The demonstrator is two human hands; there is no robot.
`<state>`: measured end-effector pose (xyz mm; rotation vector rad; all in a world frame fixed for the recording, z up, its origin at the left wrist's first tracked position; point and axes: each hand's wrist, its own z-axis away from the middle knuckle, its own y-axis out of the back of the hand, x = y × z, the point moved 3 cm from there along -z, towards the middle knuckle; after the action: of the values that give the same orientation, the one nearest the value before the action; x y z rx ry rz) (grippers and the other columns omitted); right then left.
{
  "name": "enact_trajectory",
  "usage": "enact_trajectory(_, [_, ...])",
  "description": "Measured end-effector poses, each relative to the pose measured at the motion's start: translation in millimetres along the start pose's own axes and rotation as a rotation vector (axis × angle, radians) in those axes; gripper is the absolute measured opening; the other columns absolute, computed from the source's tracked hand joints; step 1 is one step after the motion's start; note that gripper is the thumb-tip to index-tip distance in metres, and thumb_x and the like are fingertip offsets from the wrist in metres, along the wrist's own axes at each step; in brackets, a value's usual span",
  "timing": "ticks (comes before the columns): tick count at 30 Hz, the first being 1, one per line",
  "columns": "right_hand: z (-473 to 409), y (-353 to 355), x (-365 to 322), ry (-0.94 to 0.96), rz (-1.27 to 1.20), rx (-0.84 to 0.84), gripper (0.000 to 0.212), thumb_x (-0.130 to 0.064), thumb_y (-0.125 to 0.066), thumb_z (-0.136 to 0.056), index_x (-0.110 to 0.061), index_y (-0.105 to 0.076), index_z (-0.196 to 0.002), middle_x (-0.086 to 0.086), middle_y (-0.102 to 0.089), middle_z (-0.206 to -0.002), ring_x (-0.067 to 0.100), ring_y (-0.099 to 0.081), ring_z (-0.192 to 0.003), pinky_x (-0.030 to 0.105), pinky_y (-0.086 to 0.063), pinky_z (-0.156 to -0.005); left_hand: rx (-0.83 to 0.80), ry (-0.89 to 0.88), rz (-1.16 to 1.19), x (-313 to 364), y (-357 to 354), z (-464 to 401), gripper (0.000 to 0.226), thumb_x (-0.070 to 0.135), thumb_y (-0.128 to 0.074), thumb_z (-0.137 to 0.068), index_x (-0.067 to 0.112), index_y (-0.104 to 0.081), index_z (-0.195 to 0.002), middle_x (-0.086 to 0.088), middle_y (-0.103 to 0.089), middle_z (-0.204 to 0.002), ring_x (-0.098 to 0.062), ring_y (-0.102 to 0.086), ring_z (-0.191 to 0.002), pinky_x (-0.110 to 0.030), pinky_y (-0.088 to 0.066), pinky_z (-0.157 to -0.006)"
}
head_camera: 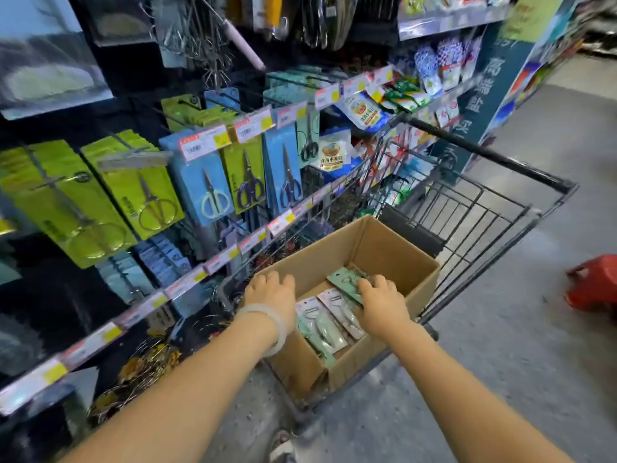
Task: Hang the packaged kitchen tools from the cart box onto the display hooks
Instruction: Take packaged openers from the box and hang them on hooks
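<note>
The packs [334, 320] lie in the box [394, 252] at the lower middle, light, flat and slippery. Your right hand [380, 299] curls its fingers on a green pack [344, 282]; your left hand [272, 290] rests flat on the box rim. Pinch the stiff card top near its hole.

We have a single head-worn view, looking forward and steeply down onto the cardboard box [350, 262] close below us, the display shelving left of it and floor right.
</note>
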<state>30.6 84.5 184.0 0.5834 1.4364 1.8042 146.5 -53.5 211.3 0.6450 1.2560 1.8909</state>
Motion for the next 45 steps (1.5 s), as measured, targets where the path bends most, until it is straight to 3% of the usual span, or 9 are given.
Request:
enact_trajectory(6, [-59.5, 10.8, 31.0, -0.079, 0.005, -0.029, 0.047, -0.024, -0.053, -0.092, -0.016, -0.036, -0.135, 0.012, -0.037, -0.133, 0.034, -0.037, -0.123, 0.040, -0.037, -0.099, -0.043, -0.079, 0.014, 20.0, 9.0, -65.6, 0.054, 0.026, -0.053, -0.093, 0.017, -0.027, -0.139, -0.012, -0.027, -0.146, -0.033, -0.028, -0.133, -0.044, -0.029, -0.106])
enact_trajectory(18, [-146.6, -24.0, 61.5, -0.142, -0.041, -0.216, 0.046, -0.027, -0.052, -0.091, -0.015, -0.038, -0.134, 0.011, -0.039, -0.129, 0.033, -0.039, -0.121, 0.043, -0.041, -0.099, -0.209, -0.094, 0.056, 34.8, -19.9, -149.7, 0.056, 0.026, -0.052, -0.093, 0.016, -0.027, -0.141, -0.012, -0.027, -0.146, -0.032, -0.028, -0.134, -0.042, -0.030, -0.106])
enact_trajectory(25, [-209.6, -62.7, 75.3, -0.066, -0.048, -0.471, 0.053, -0.027, -0.047, -0.094, -0.017, -0.028, -0.143, 0.012, -0.028, -0.145, 0.033, -0.029, -0.134, 0.044, -0.028, -0.109, -0.348, -0.010, 0.194, 48.6, -53.7, -192.6, 0.060, 0.032, -0.048, -0.095, 0.021, -0.020, -0.147, -0.009, -0.024, -0.150, -0.031, -0.027, -0.136, -0.043, -0.034, -0.108])
enact_trajectory(28, [-233.4, -80.3, 97.4, -0.051, -0.077, -0.530, 0.053, -0.030, -0.048, -0.094, -0.019, -0.029, -0.142, 0.011, -0.029, -0.147, 0.032, -0.030, -0.134, 0.044, -0.029, -0.109, -0.407, 0.039, 0.224, 61.5, -67.8, -213.7, 0.060, 0.032, -0.049, -0.095, 0.023, -0.021, -0.147, -0.009, -0.026, -0.148, -0.031, -0.028, -0.135, -0.040, -0.033, -0.107])
enact_trajectory(35, [-292.1, -134.1, 176.9, -0.186, -0.165, -0.717, 0.063, -0.035, -0.054, -0.091, -0.019, -0.025, -0.145, 0.012, -0.029, -0.144, 0.034, -0.030, -0.133, 0.046, -0.031, -0.111, -0.523, 0.154, 0.380, 119.0, -125.8, -273.9, 0.065, 0.031, -0.056, -0.088, 0.016, -0.029, -0.145, -0.008, -0.040, -0.144, -0.023, -0.041, -0.131, -0.029, -0.034, -0.107])
enact_trajectory(39, [-319.3, -179.8, 206.5, -0.226, -0.195, -0.802, 0.069, -0.037, -0.054, -0.090, -0.018, -0.021, -0.147, 0.011, -0.026, -0.147, 0.033, -0.027, -0.135, 0.043, -0.026, -0.112, -0.655, 0.252, 0.460, 156.1, -173.1, -290.9, 0.070, 0.030, -0.056, -0.091, 0.013, -0.020, -0.148, -0.011, -0.035, -0.148, -0.024, -0.040, -0.132, -0.027, -0.035, -0.105])
enact_trajectory(45, [-350.4, -212.1, 222.3, -0.325, -0.287, -0.839, 0.090, -0.033, -0.068, -0.083, -0.010, -0.010, -0.150, 0.014, -0.019, -0.154, 0.031, -0.021, -0.142, 0.038, -0.021, -0.116, -0.598, 0.399, 0.633, 196.5, -212.5, -328.6, 0.071, 0.030, -0.058, -0.091, 0.011, -0.021, -0.148, -0.010, -0.032, -0.149, -0.025, -0.035, -0.135, -0.029, -0.033, -0.108])
